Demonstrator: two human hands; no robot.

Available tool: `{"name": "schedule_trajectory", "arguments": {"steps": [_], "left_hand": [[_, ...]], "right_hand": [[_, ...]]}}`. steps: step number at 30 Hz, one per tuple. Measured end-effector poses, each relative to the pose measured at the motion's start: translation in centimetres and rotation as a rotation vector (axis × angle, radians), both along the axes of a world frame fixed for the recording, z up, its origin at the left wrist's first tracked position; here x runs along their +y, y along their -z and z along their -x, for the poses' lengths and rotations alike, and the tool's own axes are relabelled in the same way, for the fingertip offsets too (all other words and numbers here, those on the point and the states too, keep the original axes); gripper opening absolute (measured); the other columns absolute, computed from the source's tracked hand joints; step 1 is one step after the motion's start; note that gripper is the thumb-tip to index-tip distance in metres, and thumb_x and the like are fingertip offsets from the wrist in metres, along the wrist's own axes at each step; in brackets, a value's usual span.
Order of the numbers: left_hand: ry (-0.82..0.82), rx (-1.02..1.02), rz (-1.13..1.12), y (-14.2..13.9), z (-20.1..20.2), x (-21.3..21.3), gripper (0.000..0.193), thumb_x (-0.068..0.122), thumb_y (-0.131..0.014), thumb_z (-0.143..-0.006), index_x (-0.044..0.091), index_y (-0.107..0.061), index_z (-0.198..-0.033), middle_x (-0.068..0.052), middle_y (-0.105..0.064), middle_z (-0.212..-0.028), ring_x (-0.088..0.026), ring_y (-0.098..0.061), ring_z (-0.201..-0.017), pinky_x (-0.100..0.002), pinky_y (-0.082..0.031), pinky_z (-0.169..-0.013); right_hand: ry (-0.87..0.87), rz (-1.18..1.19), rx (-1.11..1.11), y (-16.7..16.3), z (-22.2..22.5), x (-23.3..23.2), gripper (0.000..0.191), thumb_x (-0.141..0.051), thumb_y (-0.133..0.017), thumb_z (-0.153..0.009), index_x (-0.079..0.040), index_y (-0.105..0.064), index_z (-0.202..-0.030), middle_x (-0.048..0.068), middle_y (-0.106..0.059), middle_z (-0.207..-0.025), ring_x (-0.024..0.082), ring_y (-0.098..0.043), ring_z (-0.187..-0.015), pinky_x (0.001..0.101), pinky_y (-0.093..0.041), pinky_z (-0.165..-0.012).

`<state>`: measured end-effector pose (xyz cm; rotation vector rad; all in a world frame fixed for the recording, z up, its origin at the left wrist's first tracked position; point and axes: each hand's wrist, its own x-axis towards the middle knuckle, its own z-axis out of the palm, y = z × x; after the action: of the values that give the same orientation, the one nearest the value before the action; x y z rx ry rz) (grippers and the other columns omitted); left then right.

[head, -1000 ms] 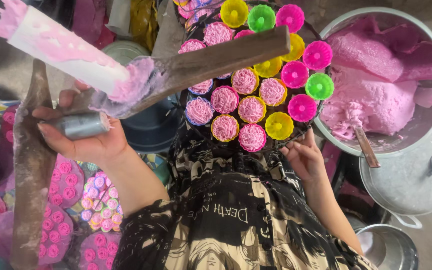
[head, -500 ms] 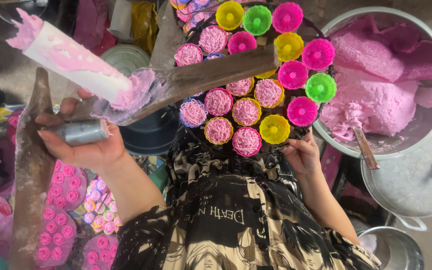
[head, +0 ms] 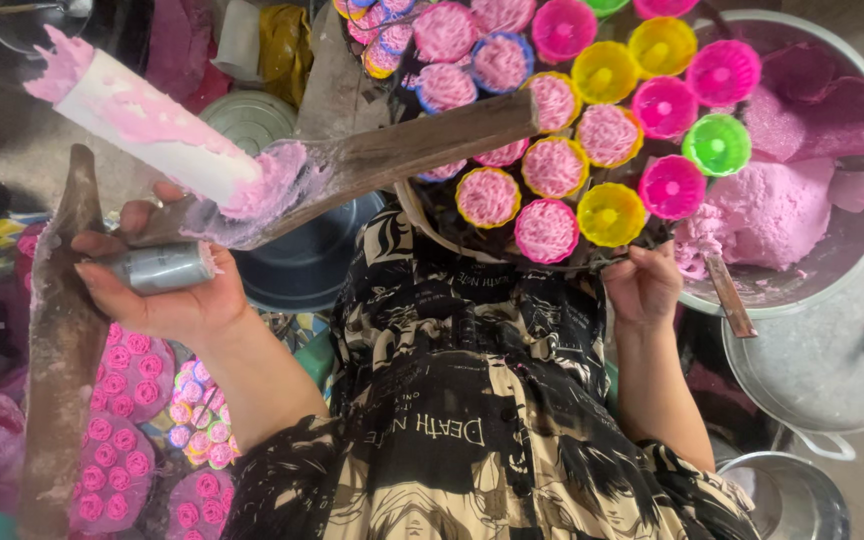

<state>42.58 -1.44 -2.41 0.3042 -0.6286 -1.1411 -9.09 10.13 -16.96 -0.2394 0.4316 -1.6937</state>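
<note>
Two hands: both the person's own, either side of a dark patterned shirt.
Left hand: fingers wrapped tight round a short grey metal cylinder, which lies level across the palm, one end smeared pink.
Right hand: fingers curled at the edge of the round tray; whether they actually pinch the rim, I cannot tell.
One paddle: a long weathered wooden scraper, caked in pink paste at its broad end, reaching from just above the left hand across to the tray.
One white tube: slanted, pink-smeared, its lower end pressed into the paste on the scraper.
Filled moulds: about ten small fluted cups packed with pink paste on the tray.
Empty moulds: eight showing, four pink, two yellow, two green.
One metal basin: heaped with pink paste, just right of the tray.
Since half a second ago: the same grips hold, and the view has drawn closer, so tray and basin now run off the top edge.
</note>
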Motion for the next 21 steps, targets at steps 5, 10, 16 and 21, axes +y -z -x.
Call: {"name": "schedule_trajectory", "arguments": {"steps": [5, 10, 16, 21], "left_hand": [[0.007, 0.028, -0.006, -0.1, 0.3, 0.1, 0.016, 0.044, -0.07, -0.104, 0.031, -0.076, -0.112, 0.002, -0.071, -0.108, -0.024, -0.062, -0.113, -0.043, -0.045, -0.114], [0.013, 0.003, 0.0, -0.4, 0.7, 0.3, 0.016, 0.043, -0.07, -0.105, 0.031, -0.076, -0.114, 0.003, -0.071, -0.11, -0.024, -0.062, -0.114, -0.044, -0.045, -0.115], [0.015, -0.02, -0.005, -0.4, 0.9, 0.3, 0.016, 0.043, -0.072, -0.102, 0.032, -0.076, -0.113, 0.003, -0.072, -0.11, -0.025, -0.063, -0.116, -0.044, -0.046, -0.111], [-0.055, 0.033, 0.0, 0.6, 0.6, -0.1, 0.015, 0.039, -0.074, -0.104, 0.027, -0.075, -0.112, 0.003, -0.07, -0.105, -0.012, -0.061, -0.105, -0.042, -0.046, -0.113]], "right_hand": [[0.127, -0.02, 0.045, -2.6, 2.5, -1.2, 0.066, 0.012, -0.052, -0.092, -0.007, -0.046, -0.155, 0.014, -0.062, -0.141, 0.028, -0.067, -0.125, 0.0351, -0.062, -0.09], [0.245, 0.019, 0.065, -3.7, 4.3, -3.4, 0.068, 0.01, -0.052, -0.086, -0.008, -0.045, -0.152, 0.014, -0.06, -0.147, 0.033, -0.062, -0.139, 0.0526, -0.053, -0.12], [0.331, 0.052, 0.049, -1.0, 8.2, -5.8, 0.064, 0.012, -0.051, -0.09, -0.005, -0.045, -0.15, 0.017, -0.059, -0.147, 0.036, -0.062, -0.134, 0.0528, -0.051, -0.117], [0.411, 0.051, 0.054, 1.8, 9.3, -7.6, 0.065, 0.013, -0.051, -0.084, -0.008, -0.048, -0.145, 0.019, -0.06, -0.143, 0.039, -0.064, -0.129, 0.0555, -0.053, -0.118]]}}
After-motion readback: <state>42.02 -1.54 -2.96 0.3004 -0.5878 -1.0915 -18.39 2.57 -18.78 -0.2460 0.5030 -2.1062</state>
